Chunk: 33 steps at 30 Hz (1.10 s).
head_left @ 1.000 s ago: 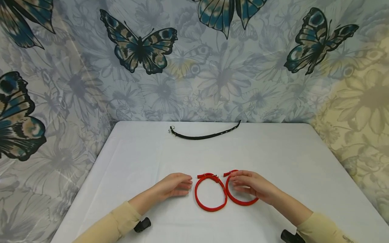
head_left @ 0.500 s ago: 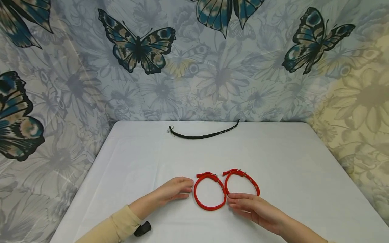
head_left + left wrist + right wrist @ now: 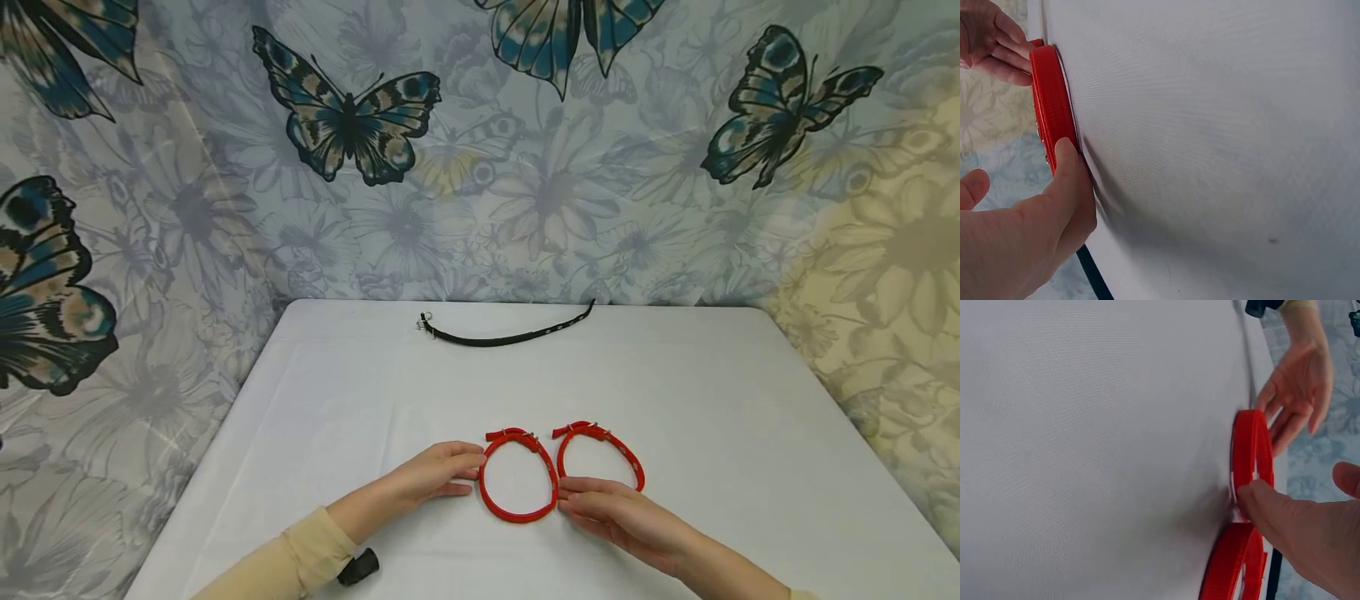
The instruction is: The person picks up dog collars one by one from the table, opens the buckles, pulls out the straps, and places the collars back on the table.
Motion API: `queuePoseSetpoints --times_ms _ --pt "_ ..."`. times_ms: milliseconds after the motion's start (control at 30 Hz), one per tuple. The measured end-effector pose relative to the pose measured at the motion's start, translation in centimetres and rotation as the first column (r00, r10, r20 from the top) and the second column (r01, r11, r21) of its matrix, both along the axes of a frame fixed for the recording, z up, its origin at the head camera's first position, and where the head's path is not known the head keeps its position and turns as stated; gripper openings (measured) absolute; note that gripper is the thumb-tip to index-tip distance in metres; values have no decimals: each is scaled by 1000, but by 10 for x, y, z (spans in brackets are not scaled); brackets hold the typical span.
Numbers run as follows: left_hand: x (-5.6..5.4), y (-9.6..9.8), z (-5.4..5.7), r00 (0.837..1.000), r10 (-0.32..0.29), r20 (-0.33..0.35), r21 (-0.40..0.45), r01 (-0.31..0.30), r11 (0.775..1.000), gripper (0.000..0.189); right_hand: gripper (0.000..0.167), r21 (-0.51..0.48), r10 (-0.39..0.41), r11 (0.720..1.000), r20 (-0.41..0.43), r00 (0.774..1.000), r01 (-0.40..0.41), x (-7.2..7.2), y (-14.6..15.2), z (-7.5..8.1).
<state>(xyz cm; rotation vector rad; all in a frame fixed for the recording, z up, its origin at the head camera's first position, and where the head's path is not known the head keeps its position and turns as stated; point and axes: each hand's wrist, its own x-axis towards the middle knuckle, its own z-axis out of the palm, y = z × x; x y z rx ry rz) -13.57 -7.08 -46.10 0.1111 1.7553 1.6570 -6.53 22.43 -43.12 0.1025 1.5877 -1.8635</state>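
Observation:
Two red collars, each buckled into a ring, stand on edge or lie nearly side by side on the white table. My left hand (image 3: 438, 477) touches the outer left side of the left red collar (image 3: 521, 517) with its fingertips, fingers fairly straight. Between the rings, my right hand (image 3: 633, 521) has its fingertips against that collar's right side and covers the front of the right red collar (image 3: 592, 431). In the right wrist view, the fingers (image 3: 1257, 497) press on the red band (image 3: 1245, 440). Both thumbs stand away from the collars, and neither hand grips anything.
A black collar (image 3: 487, 342) lies unbuckled in a shallow curve near the back edge of the white table (image 3: 337, 375). A butterfly-patterned cloth (image 3: 555, 208) hangs behind and beside the table. A black device (image 3: 358, 567) sits by my left wrist.
My right hand has moved from over the right red collar toward me, to the gap between the rings. My left hand has shifted slightly right and reached the left collar.

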Motion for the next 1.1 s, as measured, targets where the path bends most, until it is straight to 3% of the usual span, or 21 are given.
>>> queuePoseSetpoints --times_ms 300,567,833,1100 --pt "1 -3 -3 1000 25 -1 28 -25 999 50 65 -6 -1 1000 30 1000 1 -4 -6 -2" --pt "5 -5 -8 994 103 36 91 -106 990 58 63 -53 -1 999 57 998 4 -9 -13 -4" --pt "5 -8 -9 985 163 49 122 -168 978 63 64 -92 -50 994 82 995 57 -13 -20 -7" --pt "6 -8 -11 972 232 28 205 -232 951 62 65 -35 -86 996 -3 996 86 -25 -28 -11"
